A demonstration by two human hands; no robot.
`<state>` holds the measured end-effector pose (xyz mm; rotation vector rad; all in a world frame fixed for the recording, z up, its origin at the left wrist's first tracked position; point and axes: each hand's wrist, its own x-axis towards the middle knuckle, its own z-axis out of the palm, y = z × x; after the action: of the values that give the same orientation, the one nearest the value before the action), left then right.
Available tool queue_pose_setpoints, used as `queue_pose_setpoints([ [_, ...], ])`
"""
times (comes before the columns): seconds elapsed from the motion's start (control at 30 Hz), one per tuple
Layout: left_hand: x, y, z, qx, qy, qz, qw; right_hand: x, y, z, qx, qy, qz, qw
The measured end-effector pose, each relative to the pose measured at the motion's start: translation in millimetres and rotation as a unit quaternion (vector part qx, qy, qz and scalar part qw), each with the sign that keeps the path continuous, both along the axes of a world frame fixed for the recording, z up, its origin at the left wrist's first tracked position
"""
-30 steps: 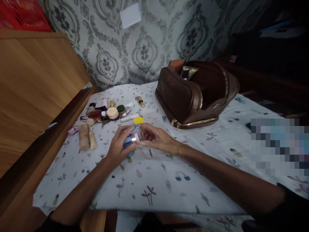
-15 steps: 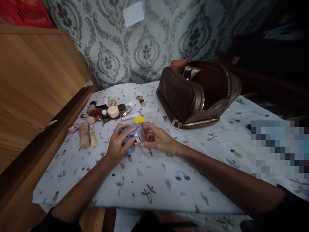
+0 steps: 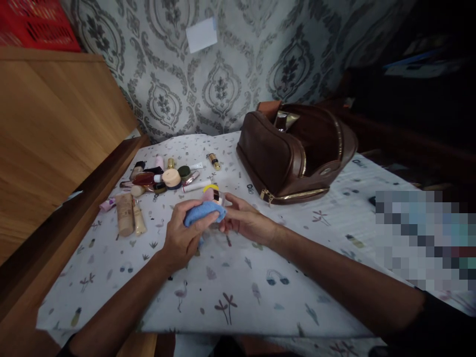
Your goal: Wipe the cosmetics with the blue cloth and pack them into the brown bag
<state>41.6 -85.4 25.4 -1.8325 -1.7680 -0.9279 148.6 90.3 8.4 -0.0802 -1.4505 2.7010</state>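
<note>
In front of me, my left hand [image 3: 182, 235] grips a blue cloth [image 3: 203, 213], fingers and thumb closed over it. The cloth is pressed against a small clear container [image 3: 217, 196] that has a pinkish part and a dark patch. My right hand [image 3: 251, 220] holds that container from the right with curled fingers; much of it is hidden by the cloth and fingers. A yellow round piece [image 3: 210, 188] shows just behind the hands. Beyond it lie a thin white tube [image 3: 196, 186] and a cream-lidded jar [image 3: 171, 178].
A brown cosmetic bag [image 3: 271, 148] stands unzipped at the right, with items inside. Several cosmetics, including a beige tube [image 3: 125, 214] and a dark green lid [image 3: 183, 172], lie at the left. A gold-and-black tube [image 3: 213, 161] lies farther back. A wooden panel [image 3: 63, 129] borders the left side.
The clear container has tilted, and its pinkish part and dark patch now show above the cloth. The left hand's cloth has shifted over its near side. The view has moved slightly.
</note>
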Motion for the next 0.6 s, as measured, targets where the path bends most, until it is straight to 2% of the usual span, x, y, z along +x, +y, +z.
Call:
queue_pose_setpoints([
  [0.3,1,0,4.9,0.026,0.01,-0.039,0.999,3,4,8.0,-0.12,-0.025,0.026,0.992],
  [0.6,-2,-1,4.5,0.029,0.007,-0.042,0.999,3,12,3.4,-0.108,0.002,0.102,0.989],
])
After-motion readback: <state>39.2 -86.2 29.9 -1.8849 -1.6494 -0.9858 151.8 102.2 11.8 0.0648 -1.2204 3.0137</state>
